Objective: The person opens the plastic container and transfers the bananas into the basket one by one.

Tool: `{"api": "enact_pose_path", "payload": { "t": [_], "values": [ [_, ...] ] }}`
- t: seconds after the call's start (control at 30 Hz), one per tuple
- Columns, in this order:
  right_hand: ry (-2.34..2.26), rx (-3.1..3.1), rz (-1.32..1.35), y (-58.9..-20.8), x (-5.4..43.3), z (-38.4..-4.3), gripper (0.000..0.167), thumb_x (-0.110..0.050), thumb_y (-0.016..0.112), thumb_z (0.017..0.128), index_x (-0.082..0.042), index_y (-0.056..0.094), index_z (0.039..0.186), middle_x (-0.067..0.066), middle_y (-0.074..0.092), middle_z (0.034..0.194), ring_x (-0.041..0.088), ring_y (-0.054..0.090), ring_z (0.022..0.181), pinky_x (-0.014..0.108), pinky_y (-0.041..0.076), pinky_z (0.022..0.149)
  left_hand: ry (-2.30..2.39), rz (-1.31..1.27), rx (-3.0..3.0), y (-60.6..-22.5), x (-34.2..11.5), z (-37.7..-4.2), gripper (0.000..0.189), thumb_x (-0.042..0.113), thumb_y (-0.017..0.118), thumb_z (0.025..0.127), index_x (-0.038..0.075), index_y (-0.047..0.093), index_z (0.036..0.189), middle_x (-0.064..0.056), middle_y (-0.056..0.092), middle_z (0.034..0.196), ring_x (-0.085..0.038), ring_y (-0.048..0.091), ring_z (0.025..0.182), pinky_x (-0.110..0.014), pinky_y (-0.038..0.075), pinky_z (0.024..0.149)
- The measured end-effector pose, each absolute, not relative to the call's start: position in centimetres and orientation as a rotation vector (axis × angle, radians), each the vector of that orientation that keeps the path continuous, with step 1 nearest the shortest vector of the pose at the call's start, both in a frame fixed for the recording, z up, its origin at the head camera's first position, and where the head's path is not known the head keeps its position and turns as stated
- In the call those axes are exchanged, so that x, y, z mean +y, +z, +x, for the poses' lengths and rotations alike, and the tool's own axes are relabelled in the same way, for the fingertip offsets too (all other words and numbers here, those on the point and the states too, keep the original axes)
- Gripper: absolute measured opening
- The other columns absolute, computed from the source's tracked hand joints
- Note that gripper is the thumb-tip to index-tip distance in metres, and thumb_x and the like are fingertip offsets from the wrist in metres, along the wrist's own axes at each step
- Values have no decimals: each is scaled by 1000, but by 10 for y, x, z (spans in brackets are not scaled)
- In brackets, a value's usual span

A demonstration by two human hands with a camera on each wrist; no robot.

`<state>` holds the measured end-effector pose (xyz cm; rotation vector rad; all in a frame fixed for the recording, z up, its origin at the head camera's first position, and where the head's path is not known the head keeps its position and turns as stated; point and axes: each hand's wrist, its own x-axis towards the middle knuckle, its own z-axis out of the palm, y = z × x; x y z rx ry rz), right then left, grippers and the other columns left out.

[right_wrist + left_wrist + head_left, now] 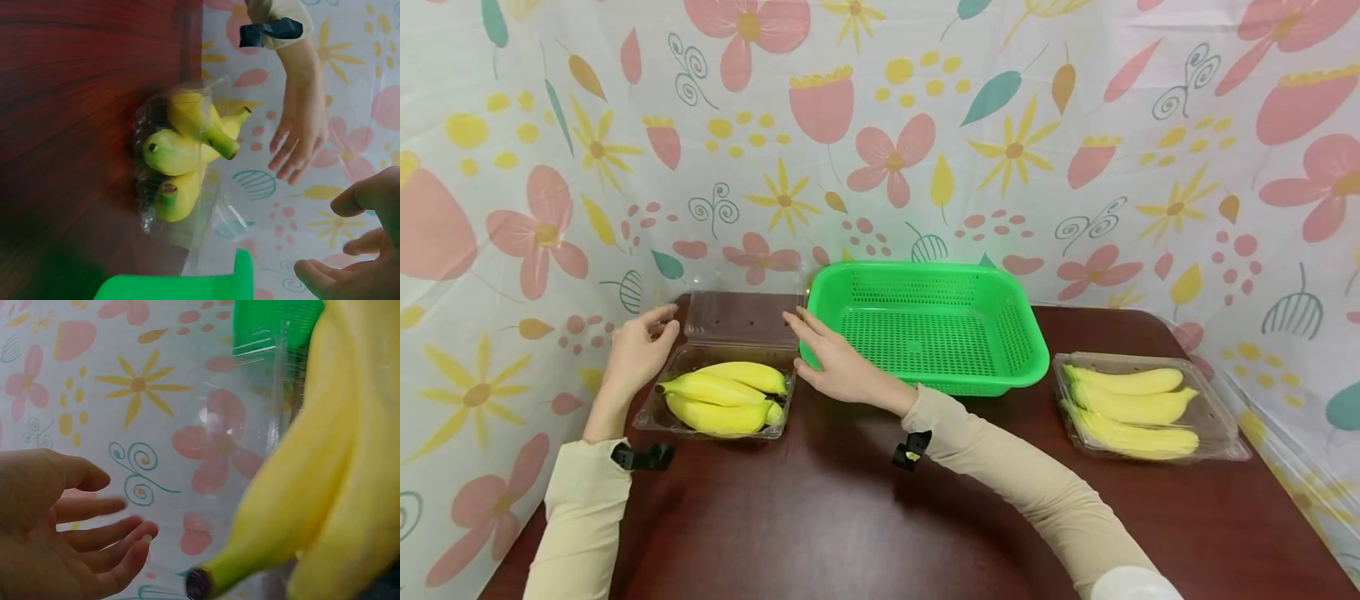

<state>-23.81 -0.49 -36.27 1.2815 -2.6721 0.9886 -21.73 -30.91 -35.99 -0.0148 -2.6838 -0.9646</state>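
Note:
A clear plastic clamshell box [673, 360] stands at the left of the table with its lid [741, 317] raised at the back. Several yellow bananas [718, 390] lie in it; up close their stems show in the right wrist view. Beside the box's left rear corner hovers my left hand [642, 346], fingers loosely bent and holding nothing. My right hand [838, 358] is held with fingers extended by the lid's right side, over the near left rim of a green plastic basket [1026, 377]. Whether its fingertips touch the lid, I cannot tell.
Farther right lies a second clear box [1221, 429], lid down, with several bananas [1131, 408] inside. All this stands on a dark reddish-brown table [850, 517]. A flower-printed curtain [895, 100] hangs behind and along the sides.

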Motion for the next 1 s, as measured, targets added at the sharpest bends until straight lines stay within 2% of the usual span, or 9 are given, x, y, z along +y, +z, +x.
{"api": "enact_pose_path", "payload": {
  "t": [0.07, 0.13, 0.27, 0.33, 0.4, 0.47, 0.57, 0.8, 1.0],
  "values": [
    [992, -2644, 1280, -365, 3, -237, 54, -8, 51, 96, -7, 36, 148, 16, 37, 153, 26, 53, 126, 34, 47, 86, -947, -57, -2730, -365, -310, -215, 42, 24, 44, 102, -1, 54, 134, -30, 66, 103, -36, 63, 71, -41, 49, 57],
    [1018, -2624, 1274, -368, 11, -236, 45, -6, 50, 96, -5, 48, 140, 15, 54, 139, 24, 57, 122, 34, 51, 85, -938, -107, -2792, -369, -311, -212, 39, 23, 45, 102, -1, 58, 130, -26, 67, 89, -24, 49, 48, -32, 39, 45],
    [1070, -2623, 1230, -371, 29, -233, 34, -5, 48, 96, -2, 60, 127, 12, 68, 118, 17, 67, 96, 27, 54, 75, -925, -166, -2921, -376, -313, -205, 37, 23, 46, 102, -1, 59, 127, -18, 63, 74, -12, 29, 36, -28, 32, 38],
    [1059, -2620, 1205, -372, 37, -232, 29, -5, 48, 96, -1, 63, 121, 11, 70, 112, 15, 68, 89, 22, 50, 67, -916, -178, -2955, -378, -313, -202, 37, 23, 46, 102, -1, 59, 126, -16, 64, 77, -11, 29, 37, -28, 33, 39],
    [1050, -2624, 1186, -371, 45, -231, 25, -6, 49, 96, -2, 64, 115, 11, 72, 105, 13, 67, 85, 19, 46, 63, -898, -191, -2965, -380, -312, -199, 36, 21, 46, 101, -3, 60, 124, -23, 68, 90, -20, 49, 45, -28, 37, 44],
    [1031, -2629, 1162, -370, 54, -232, 21, -6, 49, 96, -4, 65, 110, 8, 72, 98, 12, 67, 83, 18, 46, 63, -879, -193, -2972, -382, -311, -197, 35, 20, 47, 101, -3, 61, 123, -28, 68, 100, -30, 64, 64, -28, 41, 50],
    [1018, -2647, 1126, -367, 68, -234, 18, -7, 50, 96, -6, 65, 105, 5, 71, 93, 11, 66, 79, 20, 47, 64, -843, -196, -2970, -384, -311, -195, 33, 16, 50, 100, -5, 62, 121, -31, 63, 117, -44, 64, 99, -33, 48, 62],
    [989, -2684, 953, -360, 103, -245, 20, -9, 51, 96, -8, 69, 103, 5, 72, 91, 14, 64, 76, 24, 45, 62, -789, -217, -2996, -388, -314, -195, 30, 13, 56, 96, -6, 64, 118, -27, 67, 108, -41, 65, 95, -43, 52, 70],
    [979, -2704, 794, -354, 133, -255, 20, -8, 51, 96, -6, 69, 106, 8, 72, 95, 18, 64, 78, 28, 41, 61, -743, -266, -3043, -388, -313, -197, 33, 13, 63, 92, -8, 63, 117, -30, 65, 113, -47, 59, 104, -53, 50, 82]
  ]
}}
